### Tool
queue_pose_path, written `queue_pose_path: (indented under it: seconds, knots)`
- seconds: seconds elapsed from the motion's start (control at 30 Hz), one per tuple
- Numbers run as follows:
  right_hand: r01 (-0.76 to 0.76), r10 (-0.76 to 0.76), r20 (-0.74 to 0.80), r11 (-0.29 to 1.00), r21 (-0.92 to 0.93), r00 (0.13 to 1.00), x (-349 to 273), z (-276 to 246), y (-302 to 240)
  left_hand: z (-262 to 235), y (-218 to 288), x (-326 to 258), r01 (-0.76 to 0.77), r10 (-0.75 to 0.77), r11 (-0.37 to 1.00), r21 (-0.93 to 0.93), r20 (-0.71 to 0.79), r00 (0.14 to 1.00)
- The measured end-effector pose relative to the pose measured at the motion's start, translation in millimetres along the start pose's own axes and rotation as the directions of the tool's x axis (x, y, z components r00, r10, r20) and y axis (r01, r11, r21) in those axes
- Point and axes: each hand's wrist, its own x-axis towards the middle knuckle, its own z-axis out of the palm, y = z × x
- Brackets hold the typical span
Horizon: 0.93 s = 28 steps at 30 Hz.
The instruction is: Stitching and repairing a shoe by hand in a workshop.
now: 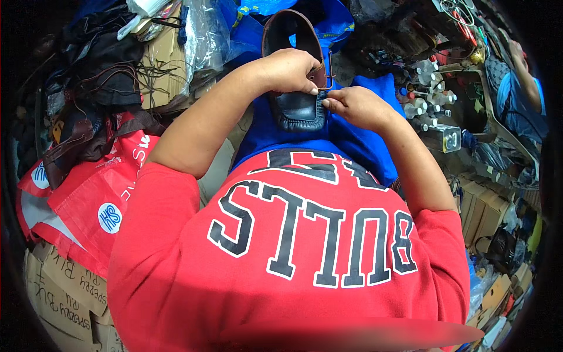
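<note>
A moccasin-style shoe [296,108] rests over my lap, its black gathered toe toward me and its brown-lined opening away from me. My left hand [291,69] lies across the middle of the shoe, closed, with thumb and fingers gripping it near the tongue. At the right edge of the toe seam, my right hand [359,107] is closed in a pinch against the shoe. Whether a lace end is also between those fingertips is too small to tell. A thin brown lace [331,64] loops up beside the shoe, just right of my left fingers.
Small bottles [431,97] crowd the right side, near a square clear container [450,139]. Red bags [88,199] lie at left, above marked cardboard [61,299]. Dark laces hang over a cardboard piece [158,67]. Another person's arm [526,76] shows at far right.
</note>
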Motion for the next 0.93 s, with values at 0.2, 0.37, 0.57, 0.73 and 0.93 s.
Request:
queue_pose_path:
  seconds: [0.2, 0.37, 0.57, 0.73, 0.93]
  knots:
    - [-0.085, 0.09, 0.011, 0.968, -0.236, 0.996, 1.6, 0.5, -14.3, 4.4, 7.7, -4.7, -0.012, 0.014, 0.999, 0.053, -0.044, 0.999]
    - [-0.235, 0.259, 0.024, 0.907, -0.351, 0.965, 7.4, 4.8, -42.2, 35.0, 37.5, -17.5, 0.037, -0.001, 0.991, 0.129, -0.271, 0.963]
    - [-0.201, 0.188, -0.228, 0.979, -0.034, 0.955, -2.1, 39.6, -23.3, 27.0, 13.3, -18.7, -0.014, 0.024, 0.999, 0.043, -0.25, 0.968]
    - [-0.137, 0.15, -0.02, 0.943, 0.302, 0.988, -20.4, 12.8, -4.9, 17.7, -24.4, -3.5, -0.051, 0.037, 0.985, -0.167, -0.086, 0.996]
    - [-0.186, 0.188, 0.026, 0.926, 0.328, 0.982, -32.7, -10.0, -1.0, 14.1, -30.1, 0.6, -0.038, 0.04, 0.966, -0.257, 0.003, 0.999]
